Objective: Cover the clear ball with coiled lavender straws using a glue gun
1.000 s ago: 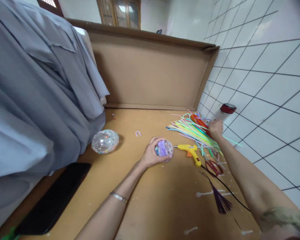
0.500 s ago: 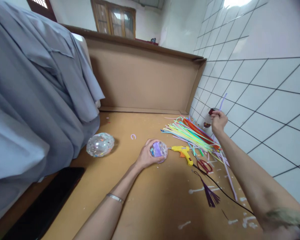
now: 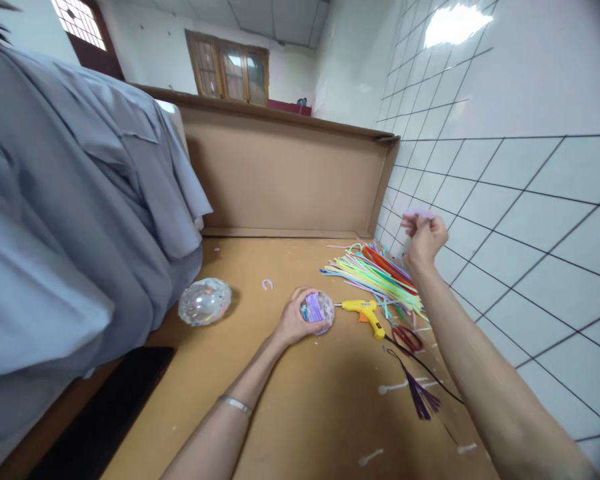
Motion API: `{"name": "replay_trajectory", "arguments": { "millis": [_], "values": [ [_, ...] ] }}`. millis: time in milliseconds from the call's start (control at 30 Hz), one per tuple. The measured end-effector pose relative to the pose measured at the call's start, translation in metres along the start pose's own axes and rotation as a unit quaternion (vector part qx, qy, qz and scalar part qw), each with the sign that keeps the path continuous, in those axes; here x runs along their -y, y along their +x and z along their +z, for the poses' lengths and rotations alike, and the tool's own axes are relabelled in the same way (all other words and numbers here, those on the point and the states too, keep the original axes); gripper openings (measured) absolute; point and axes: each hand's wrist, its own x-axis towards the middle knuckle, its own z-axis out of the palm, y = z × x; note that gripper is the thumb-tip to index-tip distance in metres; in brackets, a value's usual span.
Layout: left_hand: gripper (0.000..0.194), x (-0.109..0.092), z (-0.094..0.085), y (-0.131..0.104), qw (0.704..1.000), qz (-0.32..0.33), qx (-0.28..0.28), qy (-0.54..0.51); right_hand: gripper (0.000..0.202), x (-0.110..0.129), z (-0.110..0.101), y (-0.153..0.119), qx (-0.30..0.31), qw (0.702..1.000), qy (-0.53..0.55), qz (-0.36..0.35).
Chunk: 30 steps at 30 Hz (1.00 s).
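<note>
My left hand (image 3: 296, 319) is wrapped round a small clear ball-like piece (image 3: 325, 313) on the table, with purple rows and coloured bits on it. Raised in front of the tiled wall, my right hand (image 3: 427, 239) pinches a purple pipe cleaner (image 3: 420, 213), seen almost end-on. Beneath that hand lies a bundle of pastel pipe cleaners (image 3: 375, 273), partly covered by my forearm. A yellow glue gun (image 3: 365, 311) rests with its nozzle close to the ball-like piece. Farther left sits a clear bowl-shaped shell (image 3: 205, 302) with coloured flecks.
Red-handled scissors (image 3: 408, 339) lie by the glue gun's cord. A dark purple tassel (image 3: 421, 397) and dried glue blobs (image 3: 371, 457) are nearer me. A curled purple bit (image 3: 267, 284) lies mid-table. Grey cloth (image 3: 145, 187), a black slab (image 3: 105, 407) and a cardboard wall (image 3: 285, 180) border the table.
My right hand has lifted slightly and moved left, turning the purple pipe cleaner so that less of its length shows. My left hand keeps its hold. The view has tilted up a little.
</note>
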Motion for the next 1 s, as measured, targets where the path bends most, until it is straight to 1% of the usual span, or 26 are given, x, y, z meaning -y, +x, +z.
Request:
{"name": "replay_trajectory", "arguments": {
  "millis": [33,67,133,200,233,300,400,467,567,633,700,767,800,833,900,1000],
  "values": [
    [0.066,0.0,0.0,0.0,1.0,0.002,0.002,0.0,0.024,0.001,0.0,-0.02,0.018,0.999,0.026,0.035],
    [0.066,0.001,0.0,0.0,1.0,0.002,0.003,-0.001,0.028,0.001,0.0,-0.041,0.034,0.997,0.042,0.054],
    [0.067,0.002,0.0,0.0,1.0,0.001,0.004,-0.003,0.035,0.003,-0.006,-0.083,0.083,0.995,0.027,0.052],
    [0.066,0.002,0.0,0.001,1.0,-0.003,0.004,-0.004,0.04,0.004,-0.012,-0.118,0.139,0.989,-0.042,0.04],
    [0.067,0.002,0.0,0.001,1.0,-0.003,0.003,-0.006,0.043,0.004,-0.015,-0.13,0.172,0.98,-0.087,0.04],
    [0.066,0.001,0.0,0.001,1.0,-0.001,-0.001,-0.005,0.046,0.003,-0.02,-0.145,0.224,0.957,-0.179,0.035],
    [0.066,0.0,-0.001,0.0,1.0,0.006,-0.002,-0.002,0.045,-0.001,-0.023,-0.149,0.28,0.912,-0.299,0.003],
    [0.066,0.0,-0.001,0.0,1.0,0.011,0.004,0.0,0.043,-0.005,-0.025,-0.149,0.325,0.875,-0.358,-0.013],
    [0.066,0.0,-0.001,0.0,1.0,0.02,0.012,0.002,0.041,-0.013,-0.032,-0.152,0.401,0.824,-0.4,0.005],
    [0.066,0.001,-0.001,0.0,1.0,0.02,0.014,0.003,0.042,-0.015,-0.038,-0.155,0.419,0.81,-0.41,0.025],
    [0.066,0.002,-0.001,0.0,1.0,0.015,0.012,0.002,0.043,-0.013,-0.043,-0.154,0.409,0.812,-0.416,0.03],
    [0.065,0.002,-0.001,0.0,1.0,0.009,0.009,0.002,0.043,-0.008,-0.046,-0.149,0.392,0.816,-0.425,0.02],
    [0.064,0.002,-0.001,0.0,1.0,0.009,0.004,0.004,0.043,-0.005,-0.047,-0.147,0.387,0.812,-0.436,0.011],
    [0.064,0.002,-0.001,0.0,1.0,0.011,0.003,0.007,0.042,-0.003,-0.048,-0.144,0.39,0.803,-0.451,0.004],
    [0.063,0.002,0.0,0.0,1.0,0.014,0.001,0.015,0.039,-0.003,-0.049,-0.141,0.419,0.771,-0.479,0.001],
    [0.063,0.002,0.001,0.0,1.0,0.022,0.0,0.018,0.032,-0.012,-0.053,-0.143,0.472,0.728,-0.496,0.03]
  ]
}}
